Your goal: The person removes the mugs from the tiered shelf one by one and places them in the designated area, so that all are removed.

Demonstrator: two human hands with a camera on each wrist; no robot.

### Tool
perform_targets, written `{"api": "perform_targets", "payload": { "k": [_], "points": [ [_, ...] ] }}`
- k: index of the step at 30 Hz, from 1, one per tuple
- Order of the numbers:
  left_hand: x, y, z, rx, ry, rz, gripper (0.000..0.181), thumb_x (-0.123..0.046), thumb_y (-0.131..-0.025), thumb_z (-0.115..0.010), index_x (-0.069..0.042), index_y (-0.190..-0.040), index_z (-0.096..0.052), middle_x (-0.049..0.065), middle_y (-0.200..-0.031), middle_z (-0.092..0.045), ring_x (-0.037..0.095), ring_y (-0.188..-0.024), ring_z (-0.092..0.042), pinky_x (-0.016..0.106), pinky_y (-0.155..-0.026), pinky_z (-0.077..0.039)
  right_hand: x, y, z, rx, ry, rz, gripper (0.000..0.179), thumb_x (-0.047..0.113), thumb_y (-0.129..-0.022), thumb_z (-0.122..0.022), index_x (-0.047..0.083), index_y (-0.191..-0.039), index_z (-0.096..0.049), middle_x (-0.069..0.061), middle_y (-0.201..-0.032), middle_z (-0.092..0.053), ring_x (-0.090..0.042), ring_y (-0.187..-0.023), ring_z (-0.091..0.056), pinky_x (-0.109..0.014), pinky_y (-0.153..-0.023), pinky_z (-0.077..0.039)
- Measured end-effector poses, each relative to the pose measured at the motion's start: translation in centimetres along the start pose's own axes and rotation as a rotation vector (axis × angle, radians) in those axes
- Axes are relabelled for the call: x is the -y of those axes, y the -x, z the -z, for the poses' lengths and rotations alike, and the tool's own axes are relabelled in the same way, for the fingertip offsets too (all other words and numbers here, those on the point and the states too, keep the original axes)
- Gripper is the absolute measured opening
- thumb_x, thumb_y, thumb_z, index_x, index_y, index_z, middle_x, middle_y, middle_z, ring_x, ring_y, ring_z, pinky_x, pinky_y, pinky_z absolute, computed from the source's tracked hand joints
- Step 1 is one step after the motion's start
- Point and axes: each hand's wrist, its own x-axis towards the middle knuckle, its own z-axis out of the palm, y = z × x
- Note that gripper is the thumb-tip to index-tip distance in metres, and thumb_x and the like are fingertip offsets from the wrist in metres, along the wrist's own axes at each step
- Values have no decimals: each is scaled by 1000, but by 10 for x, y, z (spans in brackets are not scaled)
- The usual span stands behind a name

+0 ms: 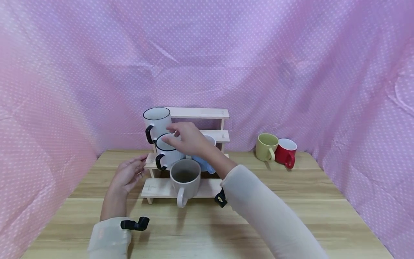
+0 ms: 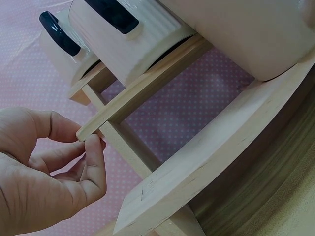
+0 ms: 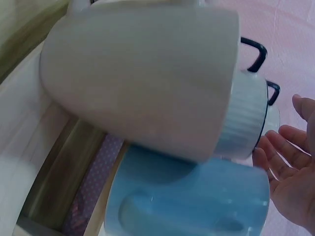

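A stepped wooden rack (image 1: 200,112) carries several mugs. My left hand (image 1: 129,174) pinches the left end of a middle step between thumb and fingers, plain in the left wrist view. Above the mugs hovers my right hand (image 1: 189,138), its fingers loosely bent and holding nothing, near the rim of the lower white mug (image 1: 169,158) with black rim and handle. A taller white mug (image 1: 158,124) of the same style stands behind it on a higher step. On the lowest step sits a greyish-beige mug (image 1: 185,187), handle forward. Partly hidden by my right arm is a light blue mug (image 3: 192,191).
To the right of the rack, a yellow-green mug (image 1: 266,147) and a red mug (image 1: 286,154) stand side by side on the wood-grain table (image 1: 181,237). A pink dotted cloth (image 1: 207,54) hangs behind and along both sides.
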Motion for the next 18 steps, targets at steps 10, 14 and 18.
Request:
{"api": "perform_targets", "payload": {
  "k": [10, 14, 18],
  "points": [
    [-1, -1, 1, 10, 18, 9, 39, 0, -104, -48, 5, -143, -50, -2, -109, -60, 8, -88, -57, 20, -83, -55, 15, -18, -16, -1, -70, -21, 47, 32, -102, -65, 4, -139, -61, -10, -127, -70, -16, -114, -65, -20, -95, -52],
    [-2, -2, 1, 8, 17, 7, 40, -1, -105, -48, 6, -144, -49, -2, -107, -59, 7, -87, -57, 21, -83, -55, 15, -25, -21, -1, -166, -66, 45, 32, -101, -66, 3, -137, -63, -8, -125, -71, -12, -109, -67, -17, -90, -53],
    [-3, -3, 1, 7, 8, 4, 44, -2, -105, -47, 9, -148, -42, -2, -105, -57, 7, -86, -56, 21, -84, -55, 14, -31, -24, -14, -231, -86, 35, 32, -101, -66, 7, -125, -71, -2, -116, -74, -9, -107, -68, -18, -89, -53]
  ]
}}
